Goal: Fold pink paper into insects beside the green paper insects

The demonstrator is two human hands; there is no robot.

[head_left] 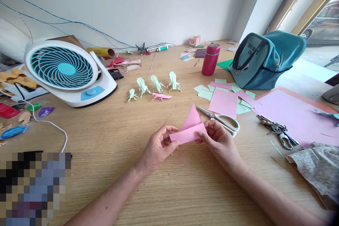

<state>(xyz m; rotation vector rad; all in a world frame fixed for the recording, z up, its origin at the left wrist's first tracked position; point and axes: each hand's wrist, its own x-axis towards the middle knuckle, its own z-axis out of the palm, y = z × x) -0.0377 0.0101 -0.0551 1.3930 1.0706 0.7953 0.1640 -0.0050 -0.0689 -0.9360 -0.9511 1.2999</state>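
Observation:
A folded pink paper (189, 128) with a pointed flap standing up is held just above the wooden table (111, 137). My left hand (159, 146) pinches its left end between thumb and fingers. My right hand (218, 141) grips its right end, fingers curled round the fold. White-handled scissors (221, 120) lie just behind my right hand. Several green origami insects (155, 85) and one pink origami insect (161, 96) stand in a row farther back.
A white and teal desk fan (67, 72) sits at the left with its cable (53, 127). Pink and green paper sheets (225, 100), a large pink sheet (293, 114), keys (278, 130), a magenta bottle (210, 59) and a teal bag (265, 60) lie to the right.

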